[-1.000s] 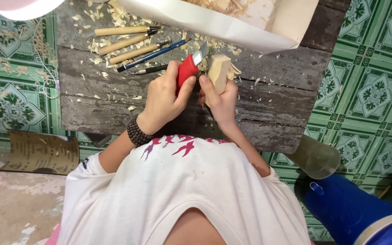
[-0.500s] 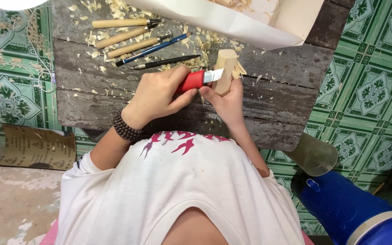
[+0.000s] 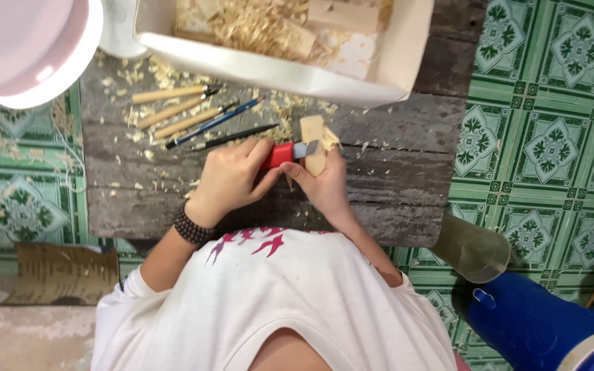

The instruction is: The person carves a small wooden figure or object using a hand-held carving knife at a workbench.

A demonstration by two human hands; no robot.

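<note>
Since half a second ago, knife tilting flatter; left hand fingers gripping its red handle, right hand pinching wood block at frame centre. I'm keeping cuts shallow.

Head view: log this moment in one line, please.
left hand: grips red-handled knife | right hand: holds wood piece | blade: against wood piece | surface: wooden bench, shavings scattered
</note>
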